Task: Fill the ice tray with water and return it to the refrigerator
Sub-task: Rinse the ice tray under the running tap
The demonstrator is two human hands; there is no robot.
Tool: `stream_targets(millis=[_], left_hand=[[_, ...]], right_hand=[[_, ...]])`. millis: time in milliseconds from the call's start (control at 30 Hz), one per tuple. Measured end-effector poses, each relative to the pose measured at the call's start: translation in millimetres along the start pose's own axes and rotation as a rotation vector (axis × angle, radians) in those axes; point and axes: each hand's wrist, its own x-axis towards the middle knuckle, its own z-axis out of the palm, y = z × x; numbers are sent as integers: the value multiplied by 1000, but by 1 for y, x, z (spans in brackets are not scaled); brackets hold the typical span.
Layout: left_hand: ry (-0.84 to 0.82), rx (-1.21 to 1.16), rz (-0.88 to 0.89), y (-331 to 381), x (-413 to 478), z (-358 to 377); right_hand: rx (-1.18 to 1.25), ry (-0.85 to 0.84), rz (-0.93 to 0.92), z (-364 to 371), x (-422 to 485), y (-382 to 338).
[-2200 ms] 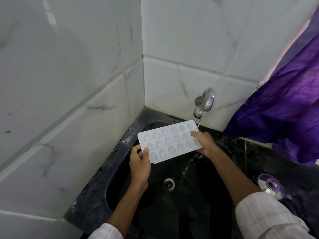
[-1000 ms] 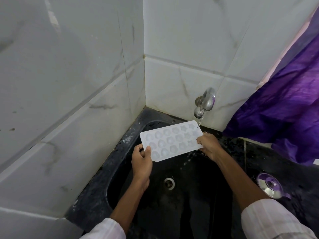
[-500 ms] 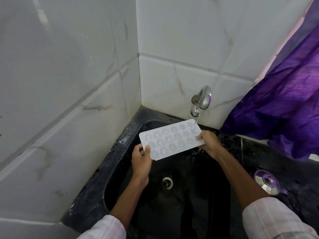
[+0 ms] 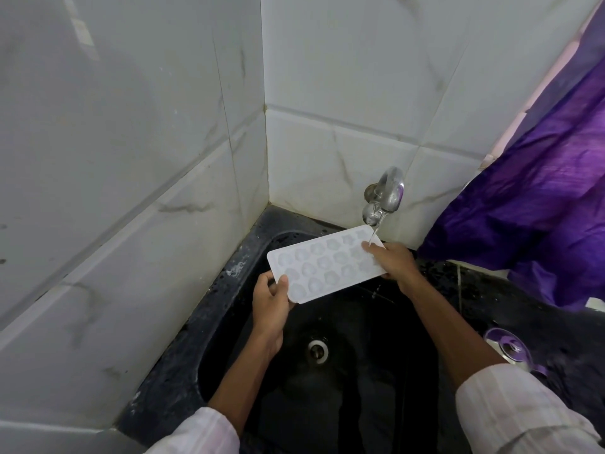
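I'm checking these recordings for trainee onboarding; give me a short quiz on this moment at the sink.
1. True or false: the ice tray rests on the floor of the sink.
2. Where does the water from the tap land? A) on the tray end by the right hand; B) on the end by the left hand; C) past the tray entirely.
3. What colour is the cloth hanging right of the tap?
Key: 1 false, both hands hold it above the basin; 2 A; 3 purple.
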Motion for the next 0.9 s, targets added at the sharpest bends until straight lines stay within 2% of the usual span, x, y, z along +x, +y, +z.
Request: stream_targets(millis=[300,400,500,700,900], left_hand=[[-62,57,46,-10,-11,2],[-60,71,46,-15,-14,2],[-69,79,58,-17,-17,2],[-100,50,77,-14,-21,6],[-131,64,109,-11,-20,4]], right_hand=[[-444,90,103,-1,-11,-9],[-535,50,135,-3,-11,-9],[-470,-18,139,-6,-7,-6],[-494,48,121,-6,-9,2],[-216,-77,206,-10,-1,0]])
